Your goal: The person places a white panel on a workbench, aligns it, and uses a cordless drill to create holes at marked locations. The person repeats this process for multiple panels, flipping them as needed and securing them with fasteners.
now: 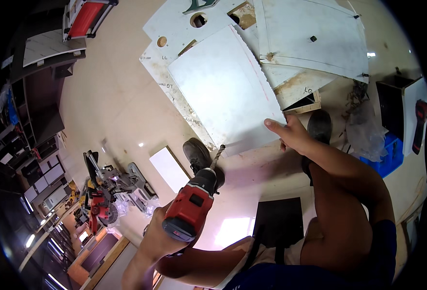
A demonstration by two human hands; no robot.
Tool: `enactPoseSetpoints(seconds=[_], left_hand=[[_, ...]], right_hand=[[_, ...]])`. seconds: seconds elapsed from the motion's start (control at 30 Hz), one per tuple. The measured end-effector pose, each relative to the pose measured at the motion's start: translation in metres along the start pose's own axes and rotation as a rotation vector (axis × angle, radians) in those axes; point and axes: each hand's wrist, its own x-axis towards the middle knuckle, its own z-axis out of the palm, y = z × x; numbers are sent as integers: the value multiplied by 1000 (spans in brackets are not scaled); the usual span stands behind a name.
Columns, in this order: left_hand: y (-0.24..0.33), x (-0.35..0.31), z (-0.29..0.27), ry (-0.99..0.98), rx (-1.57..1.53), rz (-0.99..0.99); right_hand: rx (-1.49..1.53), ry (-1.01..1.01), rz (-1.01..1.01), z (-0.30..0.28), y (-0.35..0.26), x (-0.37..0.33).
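Observation:
My left hand (156, 234) is wrapped round the handle of a red and black cordless drill (190, 205). From its chuck a long twist drill bit (218, 157) points away, its tip at the near left corner of a white board (223, 87). Whether the tip touches the board, I cannot tell. My right hand (291, 133) grips the board's near right corner, thumb on top and fingers partly hidden below. One long edge of the board is ragged, with a faint red line beside it.
Larger white cut-out panels (175, 29) lie under and beyond the board. A red mitre saw (100, 208) stands at left, near a small white panel (170, 169). To the right are a blue crate (385, 157), a plastic bag (366, 130) and a dark-sided box (392, 101).

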Motion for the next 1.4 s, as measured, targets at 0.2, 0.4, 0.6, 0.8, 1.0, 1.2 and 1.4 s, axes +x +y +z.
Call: enactPoseSetpoints(seconds=[0.2,0.4,0.6,0.8,1.0,1.2,1.4], left_hand=[[-9,-1,-8,-51,-20,-12],[-3,1,-18,-74,-9,46],[7,-1,-22,-67,16,-6],[9,12,-24,41,-37,82],[16,7,-27,99,-28,71],[11,18,-22,-34,-59,20],[19,4,-17,44,-65,48]], right_hand=[[-23,-34,144,-8,-12,-3],[-1331,-88,-248,-40,-108,-34],[-1339,2,-1337,71,-148,93],[-1629,20,-1264,80,-129,129],[-1644,16,-1258,92,-130,127],[-1672,36,-1228,78,-124,130],[-1653,13,-1242,92,-129,127]])
